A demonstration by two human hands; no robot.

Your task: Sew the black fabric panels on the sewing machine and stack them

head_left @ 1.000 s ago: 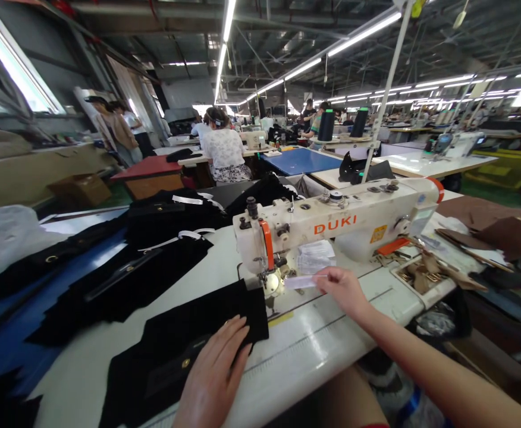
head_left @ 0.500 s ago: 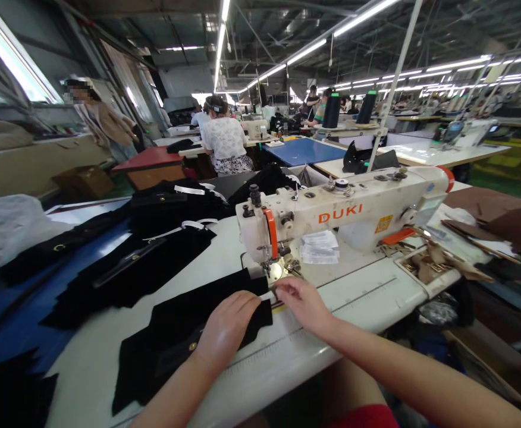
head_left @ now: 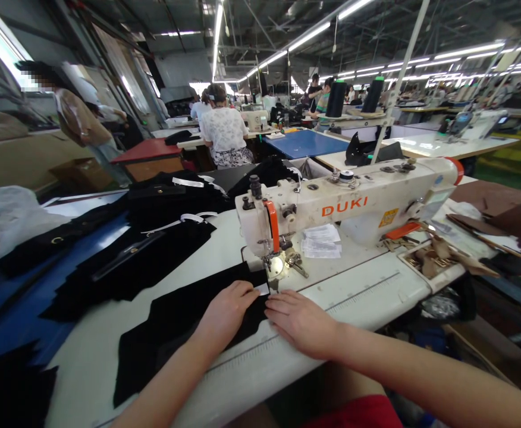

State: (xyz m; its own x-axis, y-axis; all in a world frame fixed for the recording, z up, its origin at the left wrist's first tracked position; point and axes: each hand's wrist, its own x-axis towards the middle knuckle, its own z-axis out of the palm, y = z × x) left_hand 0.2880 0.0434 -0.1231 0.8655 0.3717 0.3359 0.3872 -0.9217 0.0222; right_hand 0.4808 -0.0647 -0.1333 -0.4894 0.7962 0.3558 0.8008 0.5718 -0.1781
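Note:
A black fabric piece (head_left: 175, 309) lies flat on the white bed of a sewing machine (head_left: 300, 214), its right end close to the needle area. My left hand (head_left: 229, 309) rests on the fabric with its fingers together, the fingertips at a small white label (head_left: 263, 289). Against the fabric's right edge, just below the presser foot, lies my right hand (head_left: 300, 321), palm down with fingers extended. White printed labels (head_left: 321, 241) sit in a pile behind the needle, under the machine arm.
Black fabric stacks (head_left: 153, 249) cover the left side on a blue surface. A tray of small parts (head_left: 432, 261) stands at the right. Brown pieces (head_left: 501, 208) lie beyond it. A seated person (head_left: 225, 128) works ahead; another person (head_left: 77, 119) stands at the left.
My right hand has moved from pinching near the white label to lying flat on the fabric's edge. My left hand has shifted slightly up. The person at the left has moved further left.

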